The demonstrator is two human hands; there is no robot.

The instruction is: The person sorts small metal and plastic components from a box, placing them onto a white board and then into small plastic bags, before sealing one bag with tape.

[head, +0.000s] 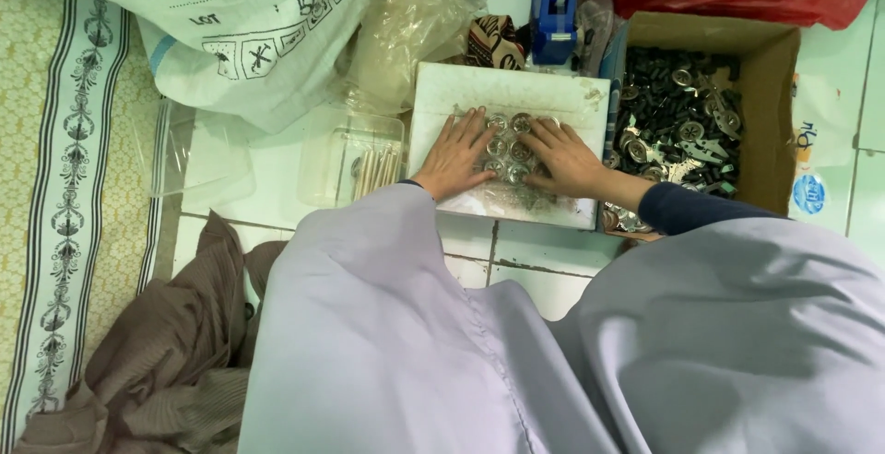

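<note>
A cluster of small round silvery metal discs (510,150) lies flat in close rows on a white, scuffed rectangular board (509,94) set on the tiled floor. The discs sit just below the board's middle, touching one another.

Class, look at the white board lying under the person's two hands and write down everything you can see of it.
The white board is a flat rectangular slab, perhaps foam, with a scuffed, stained face and grey grime towards its near edge. It lies level on the tiled floor, its right edge against a cardboard box of dark metal parts. A cluster of small round silver pieces sits at its middle. The left hand and right hand rest flat on it, fingers at the cluster.
</note>
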